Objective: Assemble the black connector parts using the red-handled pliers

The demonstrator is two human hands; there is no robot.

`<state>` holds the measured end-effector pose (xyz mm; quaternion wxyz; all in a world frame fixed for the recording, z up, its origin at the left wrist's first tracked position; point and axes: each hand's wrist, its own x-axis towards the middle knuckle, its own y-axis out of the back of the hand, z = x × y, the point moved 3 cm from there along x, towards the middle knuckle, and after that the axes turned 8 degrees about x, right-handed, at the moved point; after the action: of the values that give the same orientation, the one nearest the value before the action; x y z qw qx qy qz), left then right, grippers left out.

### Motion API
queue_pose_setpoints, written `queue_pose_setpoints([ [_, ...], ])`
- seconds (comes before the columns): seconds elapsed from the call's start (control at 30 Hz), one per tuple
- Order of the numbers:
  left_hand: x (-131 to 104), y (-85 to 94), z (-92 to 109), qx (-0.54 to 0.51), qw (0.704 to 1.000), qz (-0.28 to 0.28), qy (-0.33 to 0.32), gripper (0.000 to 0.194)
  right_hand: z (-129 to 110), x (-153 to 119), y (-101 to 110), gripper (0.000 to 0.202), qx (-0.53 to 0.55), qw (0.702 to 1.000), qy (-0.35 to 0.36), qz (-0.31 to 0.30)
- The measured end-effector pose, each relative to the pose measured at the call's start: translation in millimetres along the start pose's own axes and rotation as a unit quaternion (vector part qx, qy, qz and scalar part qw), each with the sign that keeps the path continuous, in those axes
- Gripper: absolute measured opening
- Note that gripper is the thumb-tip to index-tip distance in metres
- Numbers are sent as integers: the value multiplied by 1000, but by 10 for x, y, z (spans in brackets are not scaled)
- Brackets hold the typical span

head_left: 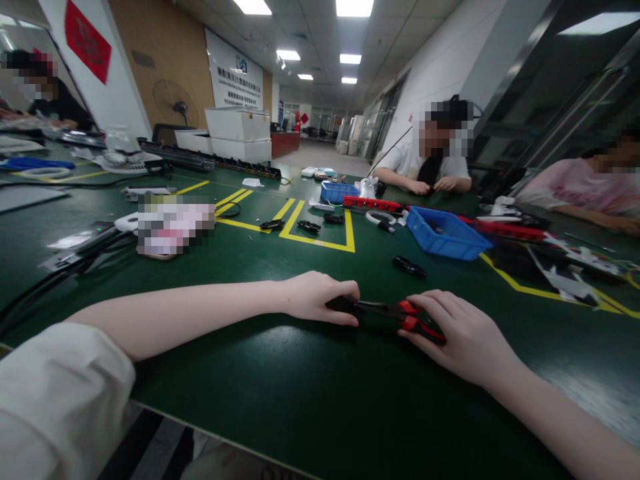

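My right hand (pixel 457 330) is closed round the red and black handles of a pair of pliers (pixel 410 313). Their narrow jaws point left and meet a small black part (pixel 343 305). That part sits between the thumb and fingers of my left hand (pixel 320 297), which is closed on it; what kind of part it is I cannot make out. Both hands are just above the green table (pixel 320 400). Beyond my right hand lies a similar black piece (pixel 409 266).
Several black pieces (pixel 309 227) lie by yellow tape lines. A blue bin (pixel 447 232) stands at the right, a smaller blue tray (pixel 340 193) farther back. A phone (pixel 175 230) and cables lie at the left. Across the table a person (pixel 423 163) sits working; others sit at both sides.
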<state>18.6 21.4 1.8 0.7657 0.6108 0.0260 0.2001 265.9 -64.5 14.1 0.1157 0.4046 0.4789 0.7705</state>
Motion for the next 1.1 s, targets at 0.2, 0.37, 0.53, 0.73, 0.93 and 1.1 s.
queue_pose_setpoints([
  [0.2,3,5,10,17,1000,-16,7,36,7,-6,-4,37,18,1000,-10,3],
  [0.37,5,4,9,12,1000,-8,5,39,15,-16,1,36,29,999,-25,3],
  [0.53,3,0,-3,0,1000,-11,4,40,20,-11,11,36,59,997,-41,-1],
  [0.73,-4,5,-5,-8,1000,-20,-4,46,-1,0,29,33,66,998,-21,3],
  [0.93,-13,8,11,-1,999,-11,-32,46,-21,1,53,32,59,998,-2,12],
  [1.1,-15,11,30,-2,999,2,-37,39,-16,-8,50,33,69,998,-2,9],
])
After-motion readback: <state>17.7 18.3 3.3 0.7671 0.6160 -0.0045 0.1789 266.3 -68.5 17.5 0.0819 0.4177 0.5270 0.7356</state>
